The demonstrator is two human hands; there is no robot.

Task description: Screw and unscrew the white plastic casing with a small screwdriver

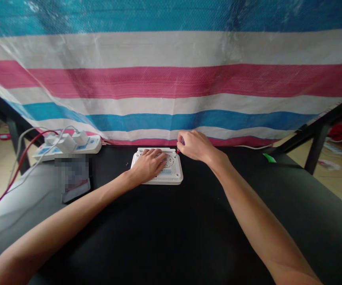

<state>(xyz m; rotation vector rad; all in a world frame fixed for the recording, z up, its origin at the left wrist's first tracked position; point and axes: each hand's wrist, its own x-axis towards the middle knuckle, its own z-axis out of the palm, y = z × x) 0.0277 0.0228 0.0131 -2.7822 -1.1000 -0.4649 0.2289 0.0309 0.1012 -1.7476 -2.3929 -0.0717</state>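
Observation:
A white Wi-Fi router [172, 180] lies with its vented, labelled underside up near the table's far edge, its antennas folded along the back. My left hand [150, 164] rests flat on it, fingers stretched over the label and holding nothing. At the router's far right corner, my right hand [196, 145] is closed in a pinch round a small screwdriver [178, 151]. Only a red part of it shows below the fingers, pointing down at the corner. My fingers cover most of its handle, and its tip is too small to make out.
On the left stands a white power strip [93, 147] with several plugs and trailing cables. A dark phone-like slab [77, 192], partly blurred out, lies in front of it. A green scrap [269, 158] is on the right of the black table [194, 237]. Behind hangs a striped tarp [171, 83].

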